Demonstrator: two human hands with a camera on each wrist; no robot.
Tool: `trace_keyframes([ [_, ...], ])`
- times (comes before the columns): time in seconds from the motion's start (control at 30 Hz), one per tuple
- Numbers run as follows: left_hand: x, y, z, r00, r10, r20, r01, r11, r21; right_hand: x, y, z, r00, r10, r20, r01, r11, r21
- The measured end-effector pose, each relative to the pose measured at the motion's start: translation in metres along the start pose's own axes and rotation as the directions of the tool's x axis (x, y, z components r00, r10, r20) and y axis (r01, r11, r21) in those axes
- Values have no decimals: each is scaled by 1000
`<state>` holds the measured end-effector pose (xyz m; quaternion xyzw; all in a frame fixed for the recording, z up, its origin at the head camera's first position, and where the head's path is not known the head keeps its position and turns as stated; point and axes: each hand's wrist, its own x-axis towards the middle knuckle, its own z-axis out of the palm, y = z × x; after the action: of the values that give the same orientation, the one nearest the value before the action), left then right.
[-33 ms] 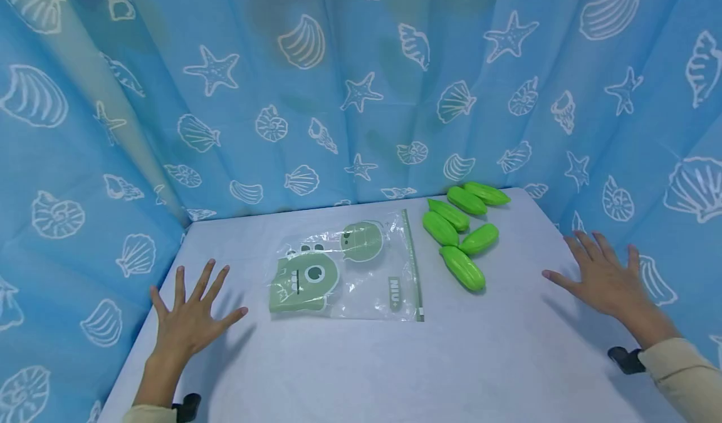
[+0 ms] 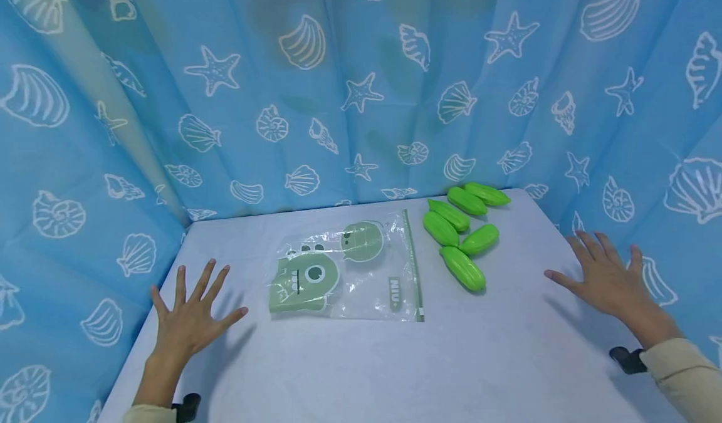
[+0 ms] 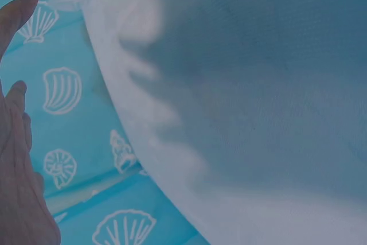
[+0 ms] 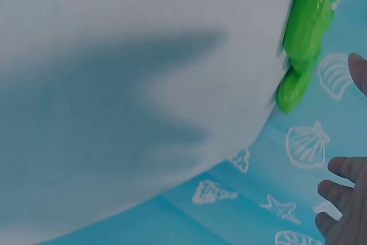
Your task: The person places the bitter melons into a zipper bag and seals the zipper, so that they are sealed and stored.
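The person wore pale beige sleeves; of the left sleeve (image 2: 149, 414) I saw only a short band of cloth, of the right sleeve (image 2: 685, 373) rather more, with a crease or seam across it near the cuff; a small black device (image 2: 190, 405) with a rounded end jutted beside the left cuff, a similar black piece (image 2: 625, 360) beside the right; both hands (image 2: 188, 323) were bare.
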<state>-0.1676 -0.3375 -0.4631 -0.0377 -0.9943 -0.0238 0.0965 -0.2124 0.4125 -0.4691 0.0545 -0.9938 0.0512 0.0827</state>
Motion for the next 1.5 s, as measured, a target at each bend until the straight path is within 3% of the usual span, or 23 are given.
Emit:
trace_keyframes([
  [0.23,1,5,-2,1000,3,-9,-3,1000,-26,-3,-3,-5,997,-58,-56,56,998,-25],
  [0.67,5,22,-13,996,12,-83,-15,999,-41,-17,-44,8,990,-108,-92,108,994,-5],
  [0.83,8,39,-9,991,26,-130,-38,995,-92,-18,-62,11,987,-96,-129,105,992,69],
  [1.03,17,61,-2,972,73,-224,-109,982,-153,-10,-83,17,982,-91,-166,124,972,200],
  [1.3,33,96,6,951,121,-285,-200,943,-265,1,-106,24,978,-81,-191,138,941,310],
  [1.5,38,118,10,942,131,-309,-235,915,-327,4,-126,27,974,-67,-218,142,925,352],
])
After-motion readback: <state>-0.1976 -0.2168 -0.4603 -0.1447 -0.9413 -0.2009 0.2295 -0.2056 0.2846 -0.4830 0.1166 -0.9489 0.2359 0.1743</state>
